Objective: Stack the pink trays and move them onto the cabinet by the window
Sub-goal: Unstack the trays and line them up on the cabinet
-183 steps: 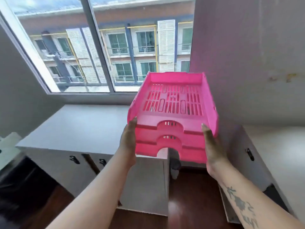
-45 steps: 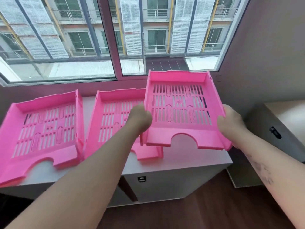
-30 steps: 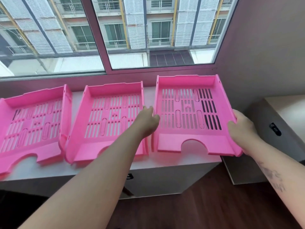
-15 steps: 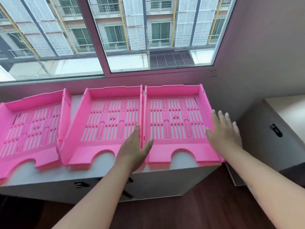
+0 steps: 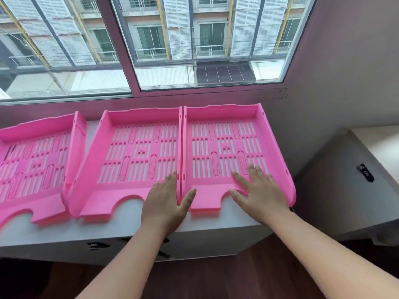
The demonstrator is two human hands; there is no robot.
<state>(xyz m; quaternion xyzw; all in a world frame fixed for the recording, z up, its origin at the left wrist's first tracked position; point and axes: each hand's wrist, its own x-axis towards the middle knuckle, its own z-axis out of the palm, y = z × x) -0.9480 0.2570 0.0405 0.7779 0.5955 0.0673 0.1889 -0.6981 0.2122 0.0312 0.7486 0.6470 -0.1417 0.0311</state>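
Observation:
Three pink slotted trays lie side by side on the white cabinet [image 5: 216, 225] under the window: a left tray [image 5: 32, 160], a middle tray [image 5: 133, 152] and a right tray [image 5: 224, 143]. The middle and right trays touch along their side walls. My left hand [image 5: 166, 203] rests flat and open over the seam between those two trays at their front edge. My right hand [image 5: 259, 193] lies flat with spread fingers on the front right part of the right tray. Neither hand grips anything.
A window [image 5: 194, 39] runs behind the cabinet, and a grey wall [image 5: 345, 72] stands on the right. A second white cabinet [image 5: 349, 180] with a black lock stands lower at the right. Dark wood floor [image 5: 248, 277] lies below.
The right tray was set down on the cabinet beside the middle one and let go. Both hands opened; the right hand moved from the tray's side onto its front floor.

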